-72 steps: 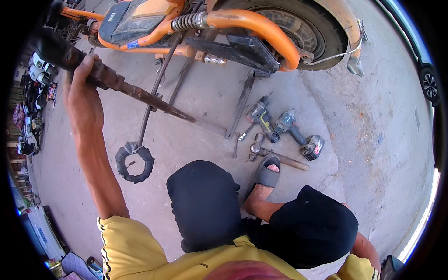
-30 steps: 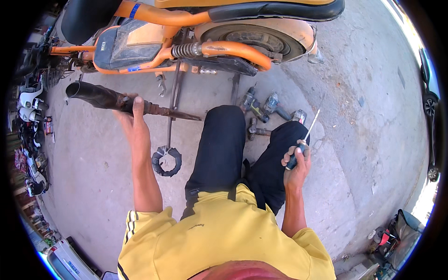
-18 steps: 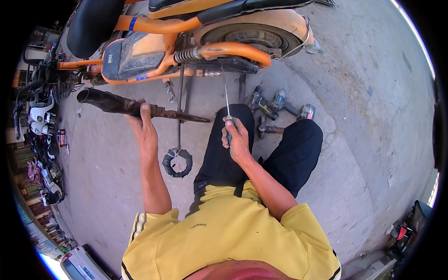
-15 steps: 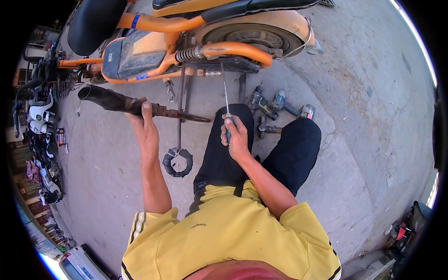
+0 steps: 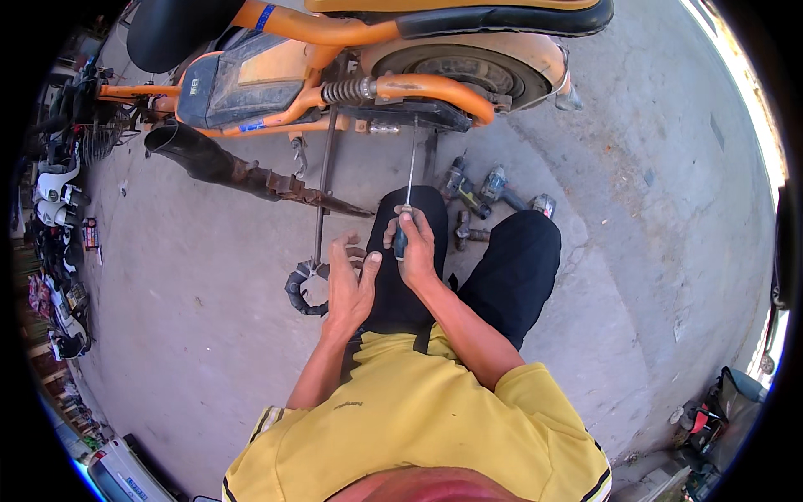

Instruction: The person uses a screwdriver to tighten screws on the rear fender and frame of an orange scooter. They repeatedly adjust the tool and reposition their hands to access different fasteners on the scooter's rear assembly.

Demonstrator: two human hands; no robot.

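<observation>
Gripping a screwdriver with a dark blue handle and a long, thin metal shaft (image 5: 400, 244), the right hand (image 5: 418, 244) curls its fingers around it and points it at the near side of the orange metal bike with a dirty black back wheel (image 5: 351, 90). I can't tell if the tip touches the bike. The left hand (image 5: 348, 284) is empty, a bit farther from the bike, its fingers bent and loosely spread.

Beside the bike, toward its front, a long pipe with a wide black end and a thin rusty tip (image 5: 261, 181) slants with no hand on it. It crosses a thin brown metal rod with a lumpy black ring on its end (image 5: 319, 240), which sticks out from the bike. By the bike's back end are a green-and-black power drill (image 5: 452, 177), a grey-blue power drill (image 5: 495, 181) and a steel hammer (image 5: 462, 230), partly hidden by the right knee in black cloth (image 5: 520, 251).

The screwdriver could slip off the bike if pushed hard at a slant. The pipe could roll or drop if someone bumps it, since nobody holds it.
</observation>
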